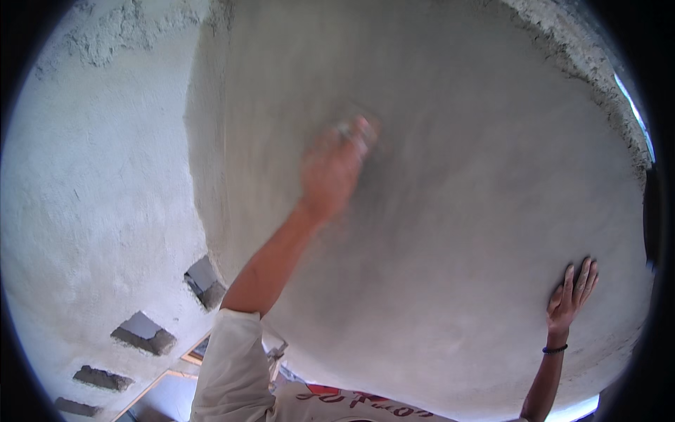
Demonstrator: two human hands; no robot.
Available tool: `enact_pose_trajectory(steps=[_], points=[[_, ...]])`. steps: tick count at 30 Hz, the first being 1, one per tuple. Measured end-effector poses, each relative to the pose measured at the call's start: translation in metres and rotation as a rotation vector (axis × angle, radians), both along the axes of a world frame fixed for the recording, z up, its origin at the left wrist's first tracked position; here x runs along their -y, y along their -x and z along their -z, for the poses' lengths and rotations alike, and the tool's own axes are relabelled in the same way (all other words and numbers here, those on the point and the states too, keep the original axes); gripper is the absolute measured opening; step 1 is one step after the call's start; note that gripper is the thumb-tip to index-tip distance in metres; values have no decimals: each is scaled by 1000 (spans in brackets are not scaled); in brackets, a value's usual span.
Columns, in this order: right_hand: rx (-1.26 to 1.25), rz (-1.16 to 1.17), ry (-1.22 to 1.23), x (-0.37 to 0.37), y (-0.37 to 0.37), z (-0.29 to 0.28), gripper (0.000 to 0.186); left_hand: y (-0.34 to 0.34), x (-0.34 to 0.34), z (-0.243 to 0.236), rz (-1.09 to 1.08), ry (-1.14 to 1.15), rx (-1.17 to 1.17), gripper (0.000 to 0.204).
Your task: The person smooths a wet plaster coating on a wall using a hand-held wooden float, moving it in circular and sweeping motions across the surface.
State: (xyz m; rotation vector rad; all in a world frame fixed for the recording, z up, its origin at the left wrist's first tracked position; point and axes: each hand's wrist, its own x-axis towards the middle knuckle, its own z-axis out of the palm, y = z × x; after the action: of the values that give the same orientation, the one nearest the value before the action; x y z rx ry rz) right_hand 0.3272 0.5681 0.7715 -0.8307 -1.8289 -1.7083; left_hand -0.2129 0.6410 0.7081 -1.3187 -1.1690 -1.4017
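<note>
Your left hand (333, 167), just off centre toward 12 o'clock, is raised against the grey plastered surface (457, 218); its fingers look bent, but motion blur hides them, so whether they grip anything cannot be told. Your right hand (574, 290), at 4 o'clock, lies open on the same surface, fingers extended and pointing toward 12, with a dark bracelet (555, 349) at the wrist. The plastered surface fills the centre and reaches toward 3 o'clock; a darker patch (383, 172) lies just beside your left hand. Rough, crumbly edging (590, 60) bounds it at 2 o'clock. A paler wall (98, 169) adjoins it at 9 o'clock, with four angular openings (143, 333) in a row at 8. Your pale sleeve (230, 359) shows at 7.
</note>
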Motion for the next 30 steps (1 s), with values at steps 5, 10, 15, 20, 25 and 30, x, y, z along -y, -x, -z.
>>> enact_pose_trajectory(steps=[5, 10, 15, 20, 25, 30], points=[[-30, -68, -25, -4, 6, 1, 40, 22, 2, 40, -33, 206, 379, 34], [-52, -101, -75, -12, 2, 2, 40, -75, 29, 54, 19, 316, 26, 37], [-57, -144, -94, -12, 7, 1, 38, 41, -7, -64, -128, 205, 202, 41], [-101, -185, -74, -15, 15, 7, 36, 43, -17, 60, -184, 146, 348, 45], [-267, -46, -161, -16, 33, 7, 43, -136, 28, 181, 43, 204, 67, 56], [-387, -24, -184, -24, 34, 24, 51, -145, 44, 185, 79, 368, -146, 57]])
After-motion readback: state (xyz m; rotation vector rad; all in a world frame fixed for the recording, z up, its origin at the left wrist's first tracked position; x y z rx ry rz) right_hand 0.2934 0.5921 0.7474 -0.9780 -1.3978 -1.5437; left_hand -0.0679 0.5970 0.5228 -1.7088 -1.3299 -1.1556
